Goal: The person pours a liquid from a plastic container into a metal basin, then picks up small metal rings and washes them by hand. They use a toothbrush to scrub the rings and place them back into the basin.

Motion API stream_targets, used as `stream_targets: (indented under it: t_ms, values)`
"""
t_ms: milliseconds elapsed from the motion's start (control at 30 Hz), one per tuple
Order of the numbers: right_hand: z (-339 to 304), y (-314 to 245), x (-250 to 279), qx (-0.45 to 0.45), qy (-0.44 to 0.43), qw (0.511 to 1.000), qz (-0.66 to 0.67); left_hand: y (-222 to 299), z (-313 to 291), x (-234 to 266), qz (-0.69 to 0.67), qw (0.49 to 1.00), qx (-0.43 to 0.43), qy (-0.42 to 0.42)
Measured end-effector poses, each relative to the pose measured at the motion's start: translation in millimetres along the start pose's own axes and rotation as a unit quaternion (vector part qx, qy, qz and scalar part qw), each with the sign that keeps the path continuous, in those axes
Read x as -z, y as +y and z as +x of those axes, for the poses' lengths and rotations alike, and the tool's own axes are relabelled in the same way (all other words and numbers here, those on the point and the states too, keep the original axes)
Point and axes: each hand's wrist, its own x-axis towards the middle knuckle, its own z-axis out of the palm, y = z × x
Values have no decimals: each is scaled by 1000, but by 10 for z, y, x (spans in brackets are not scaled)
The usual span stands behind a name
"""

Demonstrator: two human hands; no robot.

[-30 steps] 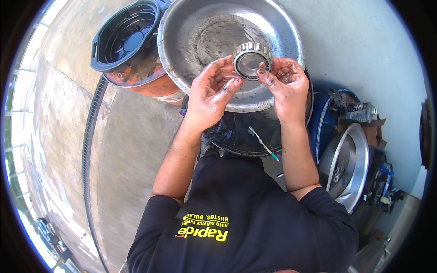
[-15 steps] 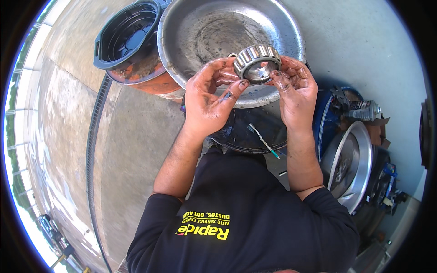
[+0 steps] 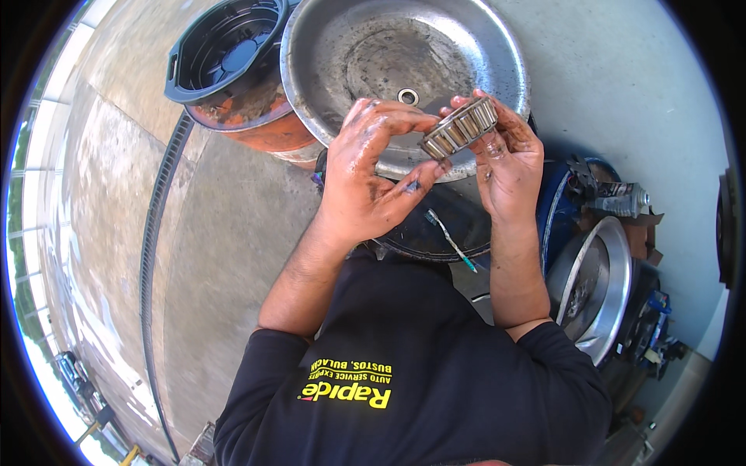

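Note:
A greasy metal roller bearing (image 3: 460, 129) is tilted on its side between my hands, its row of rollers facing me. My right hand (image 3: 507, 144) grips its right end, thumb below and fingers behind. At the left end, the thumb and forefinger of my left hand (image 3: 371, 163) pinch its rim, and the other fingers curl behind. Both hands are wet and smeared with dark grease. Beyond them a wide metal basin (image 3: 311, 116) holds a small ring-shaped metal part (image 3: 408, 96) on its dirty floor. Below the hands a toothbrush (image 3: 452, 242) lies on a dark drum top (image 3: 412, 233).
At the far left a black drain pan (image 3: 183, 85) sits on an orange drum (image 3: 249, 140). A blue drum (image 3: 556, 194), a metal can (image 3: 622, 200) and a second metal basin (image 3: 618, 287) stand at the right. A dark ribbed strip (image 3: 149, 248) runs along the concrete floor.
The bearing has turned from showing its open ring to showing its rollers edge-on, moving slightly right. My left hand has opened wider around its edge. The small ring in the basin shows fully now.

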Motion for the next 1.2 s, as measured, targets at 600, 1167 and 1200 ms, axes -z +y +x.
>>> stream_targets:
  t_ms: [600, 1167, 1200]
  values:
    - [-9, 1, -8, 48, -54, 993, -98, 206, -47, 41, -368, 890, 269, 15]
    - [-28, 57, -51, -1, -44, 997, -57, 195, -27, 40, -285, 923, 256, 35]
    - [-29, 72, -37, 2, -43, 997, -56, 216, -17, 43, -302, 912, 275, 42]
